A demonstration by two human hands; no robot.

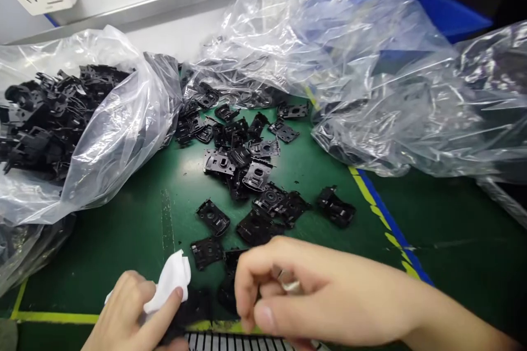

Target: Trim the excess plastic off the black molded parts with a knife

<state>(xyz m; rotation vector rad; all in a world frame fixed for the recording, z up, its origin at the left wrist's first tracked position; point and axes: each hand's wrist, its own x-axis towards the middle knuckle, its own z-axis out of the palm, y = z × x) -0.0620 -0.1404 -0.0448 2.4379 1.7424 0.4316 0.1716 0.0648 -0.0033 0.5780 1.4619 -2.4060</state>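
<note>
My left hand (pixel 134 312) is closed around a folded white cloth (pixel 171 279) at the lower left. A dark plastic part (pixel 193 310) shows blurred right beside its fingers; whether the hand also grips it I cannot tell. My right hand (pixel 304 296) is over the front of the table, fingers curled in and thumb close to the index finger. A ring shows on one of its fingers. What it holds, if anything, is hidden. Just beyond it lie loose black molded plastic parts (pixel 257 225), several of them piled and overlapping toward the back.
An open clear plastic bag (pixel 119 120) full of black parts stands at the left. More clear bags (pixel 349 55) spread across the back and right. Blue bins (pixel 448 13) are behind them. Yellow and blue tape (pixel 391 225) marks the green table (pixel 135 241). A striped grille (pixel 230 341) lies at the front edge.
</note>
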